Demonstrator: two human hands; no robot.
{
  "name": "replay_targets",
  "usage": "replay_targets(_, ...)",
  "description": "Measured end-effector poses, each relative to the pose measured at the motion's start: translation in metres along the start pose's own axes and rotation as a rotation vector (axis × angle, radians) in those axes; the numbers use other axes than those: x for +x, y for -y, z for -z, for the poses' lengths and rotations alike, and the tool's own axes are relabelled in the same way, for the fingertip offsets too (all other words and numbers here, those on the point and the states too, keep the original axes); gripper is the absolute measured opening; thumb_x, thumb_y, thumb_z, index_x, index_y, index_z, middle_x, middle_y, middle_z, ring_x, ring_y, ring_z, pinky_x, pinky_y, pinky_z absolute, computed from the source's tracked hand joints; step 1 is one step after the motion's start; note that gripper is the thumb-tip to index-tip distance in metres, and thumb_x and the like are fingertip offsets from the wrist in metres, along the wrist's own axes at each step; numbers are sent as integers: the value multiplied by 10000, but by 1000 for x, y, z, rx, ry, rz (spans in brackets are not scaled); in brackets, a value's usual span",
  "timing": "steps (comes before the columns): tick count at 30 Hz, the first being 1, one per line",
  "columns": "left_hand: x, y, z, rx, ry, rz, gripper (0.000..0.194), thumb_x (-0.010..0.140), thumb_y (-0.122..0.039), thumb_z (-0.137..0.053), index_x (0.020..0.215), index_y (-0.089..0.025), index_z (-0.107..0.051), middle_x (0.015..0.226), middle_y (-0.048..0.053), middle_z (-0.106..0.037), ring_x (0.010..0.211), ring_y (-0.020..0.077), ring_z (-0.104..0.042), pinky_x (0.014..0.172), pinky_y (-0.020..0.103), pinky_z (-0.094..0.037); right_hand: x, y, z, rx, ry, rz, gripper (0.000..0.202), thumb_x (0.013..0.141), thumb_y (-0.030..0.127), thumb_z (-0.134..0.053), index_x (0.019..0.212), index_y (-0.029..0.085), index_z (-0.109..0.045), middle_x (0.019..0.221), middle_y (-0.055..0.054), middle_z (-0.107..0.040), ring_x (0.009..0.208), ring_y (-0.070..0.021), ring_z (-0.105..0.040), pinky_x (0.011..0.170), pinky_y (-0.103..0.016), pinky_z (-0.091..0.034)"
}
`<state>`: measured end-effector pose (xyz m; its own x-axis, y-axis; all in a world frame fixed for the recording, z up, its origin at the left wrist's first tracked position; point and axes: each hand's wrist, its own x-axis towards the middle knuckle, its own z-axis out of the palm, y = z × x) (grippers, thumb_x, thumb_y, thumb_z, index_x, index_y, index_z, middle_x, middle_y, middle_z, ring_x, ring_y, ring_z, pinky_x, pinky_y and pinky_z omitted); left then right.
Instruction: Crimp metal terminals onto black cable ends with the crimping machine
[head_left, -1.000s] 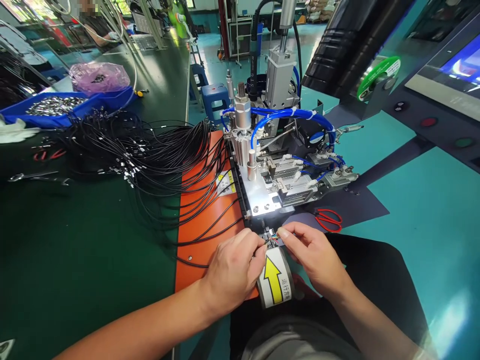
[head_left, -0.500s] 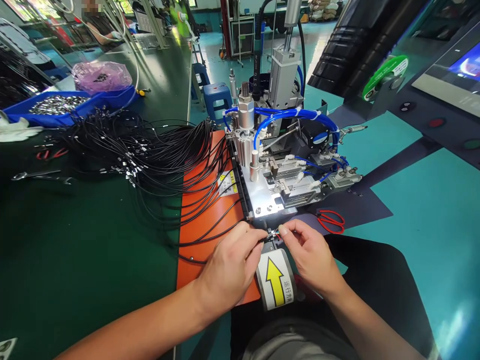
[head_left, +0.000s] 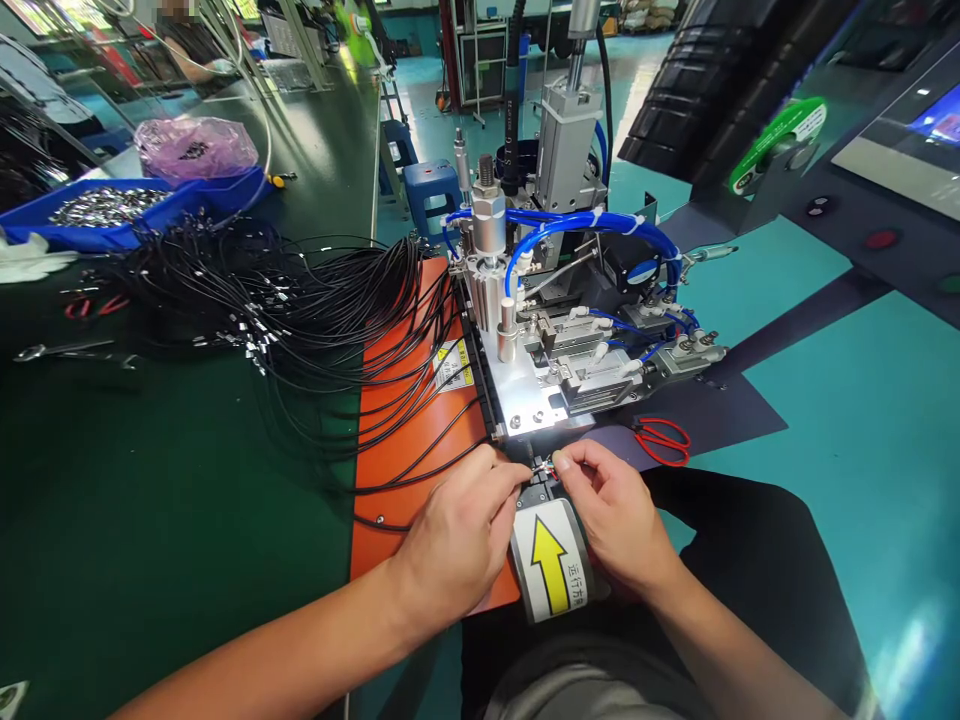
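Observation:
My left hand (head_left: 461, 525) is closed in a pinch on a black cable close to its end. Facing it, my right hand (head_left: 611, 515) has thumb and forefinger pressed together on the thin coloured wires at that end. Between the fingertips shows the cable's small silvery end piece (head_left: 543, 467), just above a narrow dark track at the front of the machine (head_left: 517, 385). Fingers partly hide the wires. Below the hands is a guard with a yellow arrow (head_left: 550, 565). More black cables (head_left: 397, 375) lie across the orange plate (head_left: 416, 440) to the left.
Red-handled scissors (head_left: 663, 442) lie right of the machine. Wrenches (head_left: 75, 350) and a blue tray (head_left: 75, 236) of small metal parts rest on the green table (head_left: 187, 520). A control panel (head_left: 892, 225) stands at right. Another person (head_left: 187, 50) sits in the background.
Both hands stay almost in place, still pinching the cable end and its wires. My right fingertips have shifted very slightly left. The view has moved a little.

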<state>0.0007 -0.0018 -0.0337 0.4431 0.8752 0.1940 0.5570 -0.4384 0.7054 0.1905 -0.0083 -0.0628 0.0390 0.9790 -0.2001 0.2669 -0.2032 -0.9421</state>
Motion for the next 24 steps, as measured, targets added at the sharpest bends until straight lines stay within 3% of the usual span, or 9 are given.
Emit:
replay_targets(17, 0, 2, -3, 58, 15, -15, 291, 928, -82, -437, 1093, -183, -654, 971, 74, -576, 875, 164, -572, 784, 290, -521, 1, -2, -5, -50, -23, -1, 312, 967, 476, -501, 883, 193, -603, 778, -2, -612, 696, -138, -542, 635, -253, -430)
replay_targets(24, 1, 2, -3, 228, -20, -85, 269, 930, -97, -450, 1076, -186, -658, 931, 68, -592, 850, 195, -577, 727, 323, -509, 0, -4, -6, -92, -41, 6, 302, 972, 469, -486, 883, 202, -597, 777, 11, -608, 694, -133, -543, 640, -262, -432)
